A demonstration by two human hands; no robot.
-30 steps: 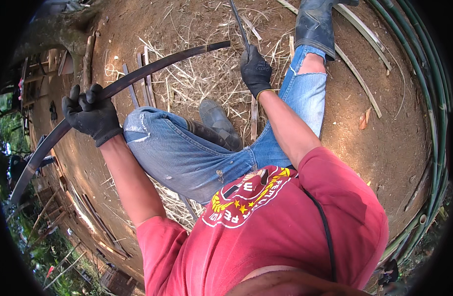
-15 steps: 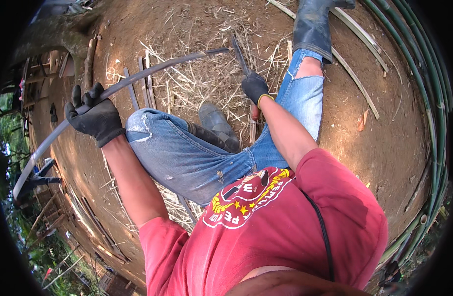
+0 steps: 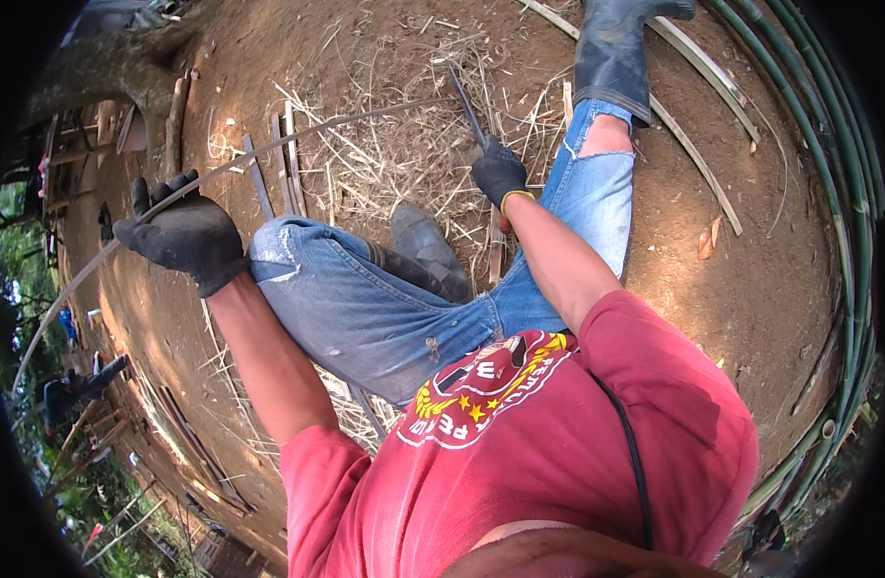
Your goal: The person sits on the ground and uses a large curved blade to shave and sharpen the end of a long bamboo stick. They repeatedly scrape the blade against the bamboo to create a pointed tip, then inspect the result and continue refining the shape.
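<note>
A long, thin bamboo strip point(image 3: 250, 155) lies across the gloved palm of my left hand point(image 3: 184, 231), with the fingers curled loosely around it. The strip bows from the straw-strewn ground ahead to the far left edge, its narrow edge showing. My right hand point(image 3: 500, 175), also in a dark glove, grips a knife point(image 3: 467, 106) by its handle. The blade points away from me, its tip close to the far end of the strip but seemingly apart from it. Part of the handle shows below my right fist.
Bamboo shavings point(image 3: 394, 159) litter the dirt between my legs. Cut slats point(image 3: 281, 164) lie beyond my bent left knee. My right boot point(image 3: 611, 63) stretches ahead, near split strips point(image 3: 698, 159). Long green bamboo poles point(image 3: 852, 241) curve along the right. Another person point(image 3: 77, 390) is at the far left.
The strip has turned in my left hand, from its broad face to its narrow edge. My left hand has shifted slightly left; the right hand and knife stay nearly still.
</note>
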